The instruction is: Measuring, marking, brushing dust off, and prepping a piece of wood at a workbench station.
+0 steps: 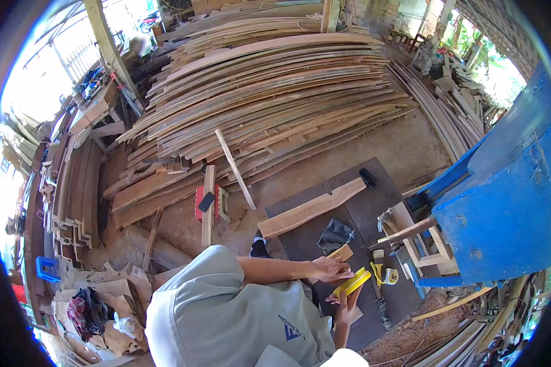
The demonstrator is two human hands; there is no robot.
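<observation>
Right hand (347, 303) is holding a yellow tape roll (353, 282), fingers wrapping its lower edge. Left hand (329, 269) is sitting just beside the roll, fingers close together; can't tell if it's gripping. Short wood block (341, 253) is sticking out past the left hand. Roll is sitting above the dark panel (386, 189); brush (378, 255) and tape measure (390, 276) are lying to its right. Notched plank (315, 209) is lying farther forward, black brush-like tool (367, 177) touching its far end.
</observation>
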